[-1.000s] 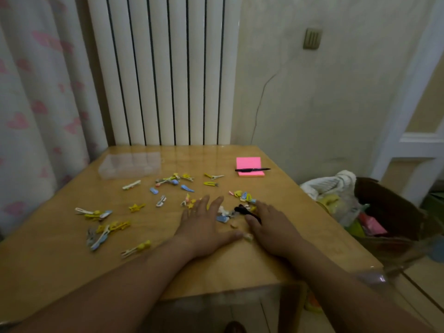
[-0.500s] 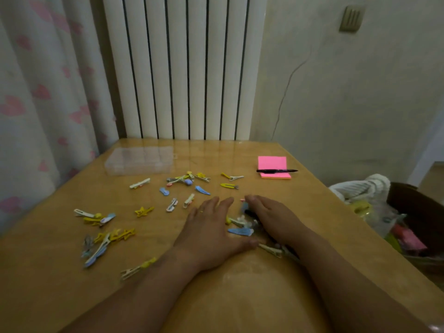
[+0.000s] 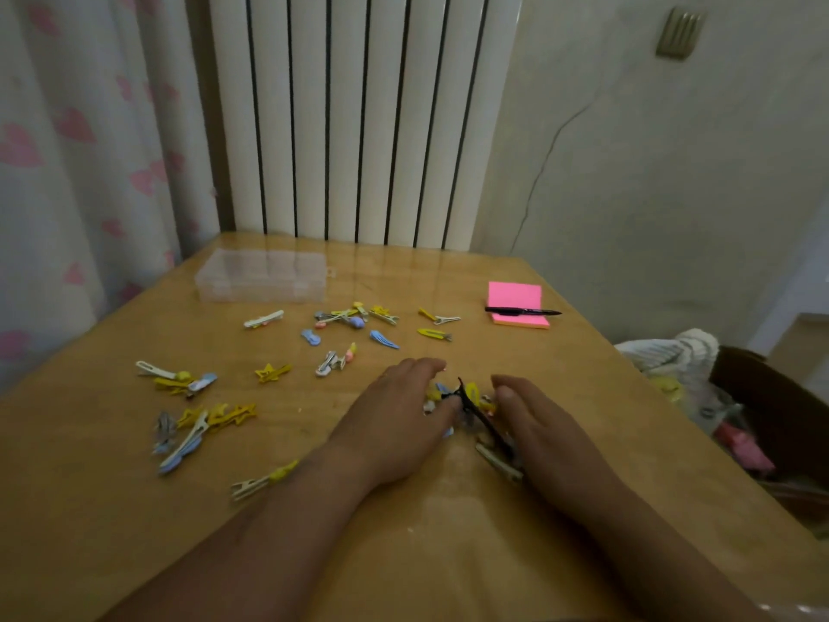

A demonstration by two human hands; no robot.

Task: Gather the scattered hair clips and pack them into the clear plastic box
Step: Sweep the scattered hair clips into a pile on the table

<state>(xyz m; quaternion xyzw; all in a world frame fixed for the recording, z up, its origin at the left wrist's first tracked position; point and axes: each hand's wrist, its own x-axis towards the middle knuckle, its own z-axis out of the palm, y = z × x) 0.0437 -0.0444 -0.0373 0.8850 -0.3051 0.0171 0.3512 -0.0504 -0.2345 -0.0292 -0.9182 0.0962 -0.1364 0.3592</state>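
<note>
Between the hands at lower centre, clips (image 3: 471,395) are now heaped. The left hand (image 3: 394,419) and right hand (image 3: 538,424) have swept inward, fingers loosely straight, pushing without pinching. Most clips remain scattered left, and the box (image 3: 262,276) waits at upper left, so packing looks far off.

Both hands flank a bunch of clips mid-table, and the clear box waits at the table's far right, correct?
Not quite. The head view shows the clear box at the far left of the table; the left hand and right hand do flank the bunch of clips mid-table.
</note>
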